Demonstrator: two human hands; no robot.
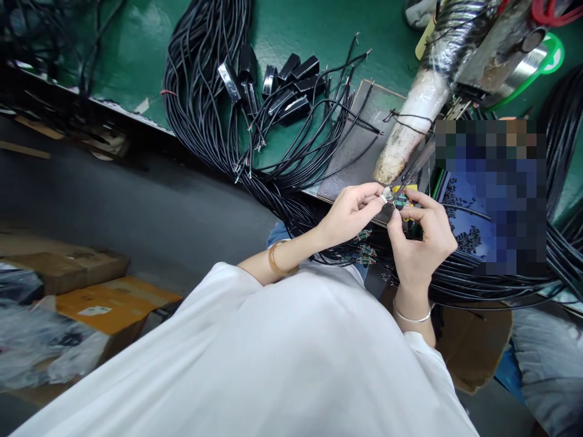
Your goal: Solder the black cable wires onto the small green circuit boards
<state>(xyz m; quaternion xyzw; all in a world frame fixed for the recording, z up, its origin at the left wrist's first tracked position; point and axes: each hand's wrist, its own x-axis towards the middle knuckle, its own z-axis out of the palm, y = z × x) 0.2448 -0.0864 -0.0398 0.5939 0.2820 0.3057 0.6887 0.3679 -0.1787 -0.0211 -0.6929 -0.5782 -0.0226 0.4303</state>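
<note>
My left hand (350, 213) is closed in a pinch, its fingertips at thin wire ends (388, 200) under the tip of a wrapped tube. Opposite it, my right hand (423, 233) pinches a small green circuit board (401, 200) with fine wires on it. A black cable (471, 210) runs out to the right behind my right fingers. The fingertips partly cover the join between wires and board. Below the hands hang several more small green boards (365, 252) on black cables.
A bundle of black cables (200, 121) with stripped ends lies on the green table (141, 36). Several black housings (294, 109) sit beside it. The wrapped tube (410, 127) slants down over a dark plate (348, 158). A blue tray (464, 212) holds small black pieces. Cardboard boxes (113, 297) stand on the floor.
</note>
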